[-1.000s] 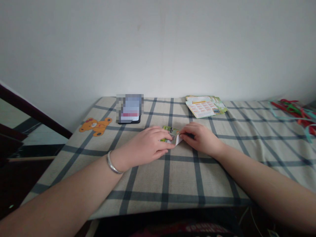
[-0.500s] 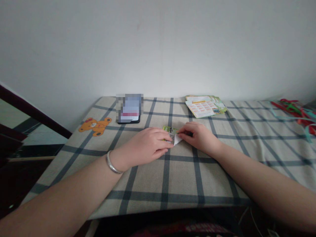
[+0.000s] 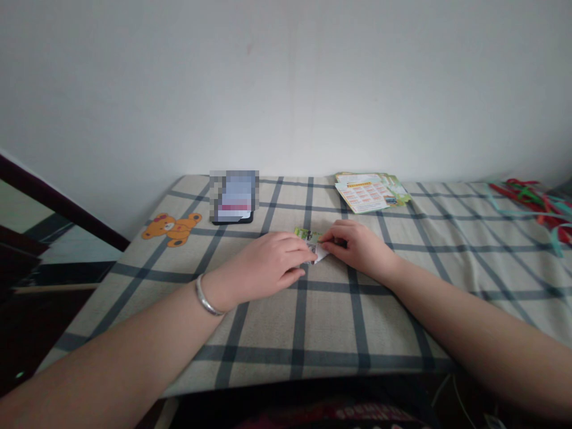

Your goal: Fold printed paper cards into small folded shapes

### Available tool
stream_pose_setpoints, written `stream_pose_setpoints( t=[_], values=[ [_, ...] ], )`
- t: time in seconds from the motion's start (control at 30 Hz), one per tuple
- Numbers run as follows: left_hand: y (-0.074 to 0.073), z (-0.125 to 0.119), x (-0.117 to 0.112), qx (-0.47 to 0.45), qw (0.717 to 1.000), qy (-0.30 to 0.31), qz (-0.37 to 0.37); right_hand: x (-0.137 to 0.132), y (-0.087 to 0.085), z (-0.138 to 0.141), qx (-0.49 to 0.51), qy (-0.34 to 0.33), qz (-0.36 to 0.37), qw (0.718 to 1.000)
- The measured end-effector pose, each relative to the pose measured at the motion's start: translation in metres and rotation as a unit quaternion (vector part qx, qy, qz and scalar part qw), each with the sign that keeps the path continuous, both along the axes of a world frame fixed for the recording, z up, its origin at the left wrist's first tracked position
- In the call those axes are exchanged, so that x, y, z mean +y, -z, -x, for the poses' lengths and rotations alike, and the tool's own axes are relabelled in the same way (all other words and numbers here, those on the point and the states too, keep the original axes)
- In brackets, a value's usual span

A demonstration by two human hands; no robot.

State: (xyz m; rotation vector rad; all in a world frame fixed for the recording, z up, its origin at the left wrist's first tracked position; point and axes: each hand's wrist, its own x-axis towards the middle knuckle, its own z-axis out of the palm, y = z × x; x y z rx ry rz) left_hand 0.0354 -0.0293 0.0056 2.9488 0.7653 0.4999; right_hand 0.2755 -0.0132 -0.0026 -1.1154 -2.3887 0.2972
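Paper point(image 3: 310, 236) edge pinched (mid-table), bare cloth point(image 3: 328, 316) nearside

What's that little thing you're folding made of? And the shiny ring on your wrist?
The little folded piece looks like thin printed paper, maybe glossy: it holds a sharp crease and shows a white back. The bangle seems to be polished silvery metal, going by its bright gleam.

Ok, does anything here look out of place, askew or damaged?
Nothing damaged or spilled. The small printed paper, under the left hand and pinched by the right hand, has a white corner folded up. The leaflets at the far edge are fanned unevenly; the ribbons lie tangled far right.
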Motion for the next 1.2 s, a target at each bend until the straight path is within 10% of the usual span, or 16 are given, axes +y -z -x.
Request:
stream_pose_setpoints(
  t=[1.2],
  values=[
    [-0.001, -0.003, -0.004, 0.021, 0.999, -0.011, -0.024, -0.005, -0.008, -0.009, -0.056, -0.061, -0.079, 0.993]
  ],
)
